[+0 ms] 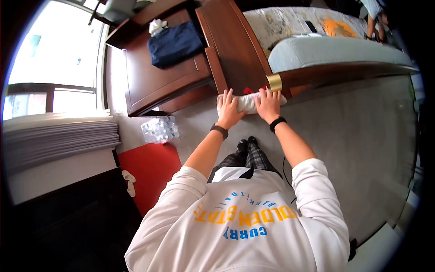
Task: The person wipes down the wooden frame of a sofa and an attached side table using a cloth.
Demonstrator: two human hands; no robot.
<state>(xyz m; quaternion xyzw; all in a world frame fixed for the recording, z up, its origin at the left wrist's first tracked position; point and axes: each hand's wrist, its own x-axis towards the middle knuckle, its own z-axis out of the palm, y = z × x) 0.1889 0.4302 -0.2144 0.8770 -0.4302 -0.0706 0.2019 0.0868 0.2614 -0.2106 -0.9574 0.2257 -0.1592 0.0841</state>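
Observation:
A rolled white cloth (247,104) lies crosswise in front of me, by the corner of the brown wooden furniture. My left hand (230,110) grips its left end, fingers spread over it and thumb along the near side. Near the other end, my right hand (269,107) holds the roll with the fingers over the top. Just past the right fingertips is a shiny gold cylindrical piece (274,83); I cannot make out what it belongs to. A bit of red (248,90) shows behind the roll, mostly hidden.
Dark blue folded clothing (176,44) lies on a wooden cabinet (140,86). Below it on the floor are a pack of bottles (160,129) and a red mat (152,170). A pale blue cushion (335,52) and an orange cloth (339,28) lie at the right. Another person's arm (372,25) shows beyond.

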